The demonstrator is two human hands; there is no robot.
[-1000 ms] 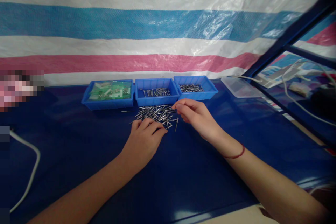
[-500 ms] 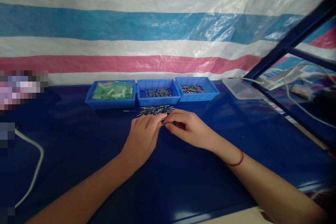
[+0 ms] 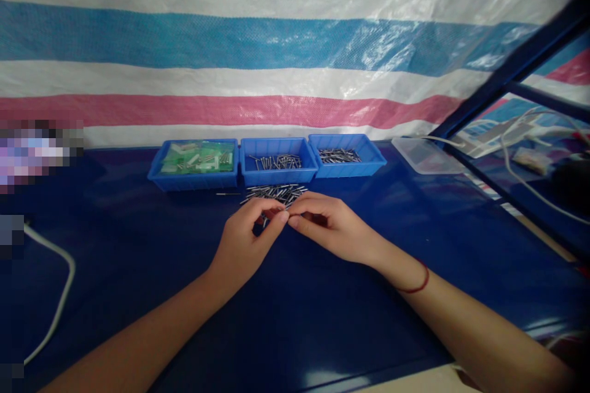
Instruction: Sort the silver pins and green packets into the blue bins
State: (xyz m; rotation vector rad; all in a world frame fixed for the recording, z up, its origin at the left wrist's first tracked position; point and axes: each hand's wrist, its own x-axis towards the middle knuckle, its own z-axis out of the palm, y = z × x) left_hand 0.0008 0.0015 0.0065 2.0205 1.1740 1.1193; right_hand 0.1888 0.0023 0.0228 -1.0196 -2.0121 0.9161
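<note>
My left hand (image 3: 246, 236) is closed in a pinch, thumb against fingertips. Its tips meet those of my right hand (image 3: 338, 227), which is pinched too. A thin metal piece, mostly hidden by the fingers, shows where they meet. Just beyond the hands lies a heap of thin metal pins (image 3: 271, 192) on the dark blue table (image 3: 295, 319). One loose pin (image 3: 227, 194) rests apart, left of the heap.
Three blue bins stand in a row behind the heap. The left bin (image 3: 196, 182) holds a green bag of small parts, the middle bin (image 3: 279, 177) screw-like pieces, the right bin (image 3: 354, 169) metal pins. A clear plastic lid (image 3: 426, 156) lies right; a white cable (image 3: 64, 295) curves left.
My left hand has turned and its thumb has come round to the front, opening a gap between thumb and fingers. My right hand has hardly moved.
</note>
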